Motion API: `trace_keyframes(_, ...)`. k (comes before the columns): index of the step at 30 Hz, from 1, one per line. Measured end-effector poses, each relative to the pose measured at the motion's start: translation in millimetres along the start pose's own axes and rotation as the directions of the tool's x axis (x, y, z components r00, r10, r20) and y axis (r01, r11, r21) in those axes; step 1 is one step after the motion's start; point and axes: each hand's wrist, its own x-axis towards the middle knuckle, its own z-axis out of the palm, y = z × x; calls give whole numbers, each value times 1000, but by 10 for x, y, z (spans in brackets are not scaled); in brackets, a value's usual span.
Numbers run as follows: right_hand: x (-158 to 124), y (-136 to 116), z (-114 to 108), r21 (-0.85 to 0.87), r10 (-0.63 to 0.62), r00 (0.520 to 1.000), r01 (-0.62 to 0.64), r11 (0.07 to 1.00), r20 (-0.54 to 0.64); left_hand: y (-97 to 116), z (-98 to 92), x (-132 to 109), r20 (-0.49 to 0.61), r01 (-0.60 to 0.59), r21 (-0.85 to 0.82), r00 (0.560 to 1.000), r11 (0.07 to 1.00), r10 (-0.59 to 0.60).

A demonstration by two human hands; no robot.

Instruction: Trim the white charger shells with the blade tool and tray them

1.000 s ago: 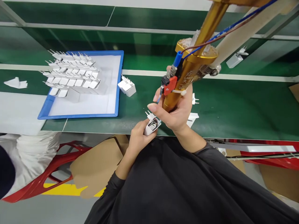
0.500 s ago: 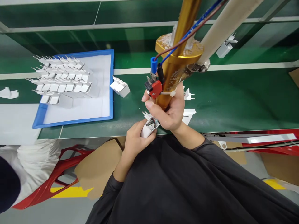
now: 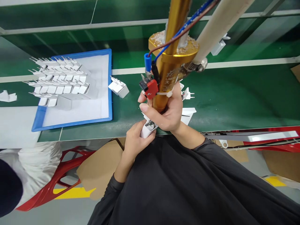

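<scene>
My left hand (image 3: 136,139) is closed on a white charger housing (image 3: 147,130) at the bench's front edge; its open end, with parts inside, faces up. My right hand (image 3: 170,115) wraps round the lower end of a gold cylindrical tool (image 3: 166,75), directly above the housing. A red switch (image 3: 151,89) with blue and brown wires is fixed to the tool's left side. The tool's tip is hidden behind my right hand. Just right of that hand lie a white plug piece (image 3: 187,94) and an open white housing (image 3: 188,115).
A blue-rimmed tray (image 3: 110,93) at the left holds several white chargers (image 3: 59,90) in rows. One charger (image 3: 118,87) sits by its right edge, another (image 3: 218,47) at the back right. A person in white (image 3: 39,162) is at the lower left, beside a red chair (image 3: 56,178).
The gold tool and my right hand have shifted slightly left and lower over the housing, which now shows less of its inside. The whole view has also shifted a little.
</scene>
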Motion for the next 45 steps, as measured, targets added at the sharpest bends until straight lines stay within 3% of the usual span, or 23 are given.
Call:
trace_keyframes(4,11,-16,1,56,-47,999,46,997,13,-38,35,4,6,15,-40,1000,999,-14)
trace_keyframes(8,28,-25,22,-18,-42,999,42,999,-12,-86,167,-4,2,73,-65,997,995,-73)
trace_keyframes(13,43,-38,86,-23,-23,999,22,999,-49,-37,354,-18,13,147,-235,989,961,-148)
trace_keyframes(22,36,-33,183,187,-101,993,110,976,-57,55,527,-17,-179,91,-403,968,911,-176)
trace_keyframes(28,17,-59,172,84,-44,996,51,995,-83,88,585,-22,-191,97,-468,959,878,-208)
trace_keyframes(34,21,-35,155,32,-21,996,24,999,-85,100,613,-28,-278,39,-422,945,906,-170)
trace_keyframes(40,36,-42,160,13,-144,986,145,989,-88,104,622,-33,-180,111,-457,960,883,-214)
trace_keyframes(45,33,-22,153,35,-103,991,106,994,-90,114,603,-31,-126,139,-473,967,870,-223)
